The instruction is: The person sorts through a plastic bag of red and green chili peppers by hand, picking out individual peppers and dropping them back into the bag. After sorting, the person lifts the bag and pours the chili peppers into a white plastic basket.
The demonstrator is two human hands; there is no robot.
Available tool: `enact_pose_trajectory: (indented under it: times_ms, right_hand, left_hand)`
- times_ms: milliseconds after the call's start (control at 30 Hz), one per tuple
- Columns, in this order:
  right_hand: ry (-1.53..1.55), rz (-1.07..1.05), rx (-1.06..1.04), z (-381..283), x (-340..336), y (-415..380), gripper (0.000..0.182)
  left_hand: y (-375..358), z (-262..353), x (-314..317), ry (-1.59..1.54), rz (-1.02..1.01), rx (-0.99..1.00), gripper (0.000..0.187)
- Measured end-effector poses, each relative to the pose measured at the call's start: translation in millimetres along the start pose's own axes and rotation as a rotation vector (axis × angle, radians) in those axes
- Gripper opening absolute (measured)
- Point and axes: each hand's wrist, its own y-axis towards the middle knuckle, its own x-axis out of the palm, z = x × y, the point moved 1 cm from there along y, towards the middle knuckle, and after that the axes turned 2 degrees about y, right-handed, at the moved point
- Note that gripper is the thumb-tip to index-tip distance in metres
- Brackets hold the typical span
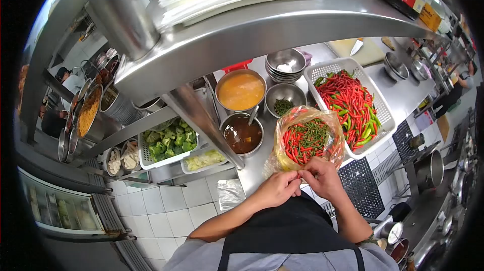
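Note:
My left hand (279,189) and my right hand (321,176) meet at the counter's front edge, just in front of the bag. The fingers of both are closed in a pinch on a small red chili pepper, mostly hidden by them. Right beyond them stands an open clear plastic bag (337,147), filled with red chilies (295,142) and thin green stems or chilies (313,137). Behind the bag is a steel bowl (297,92) with small green pieces (283,107) in it. A white plastic basket (385,115) of red and green chilies (348,102) sits to the right.
Left of the bag are a pot of orange liquid (241,91) and a pot of brown sauce (242,135) with a ladle. Farther left is a basket of broccoli (169,140). A steel shelf (282,21) crosses above; stacked bowls (286,64) and a knife (357,47) lie beyond.

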Motion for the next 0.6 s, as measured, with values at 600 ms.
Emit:
enact_pose_trajectory:
  times_ms: [600]
  right_hand:
    - [-0.523,-0.194,-0.22,49,-64,58,0.012]
  left_hand:
    - [43,16,6,0.147,0.544,0.028,0.017]
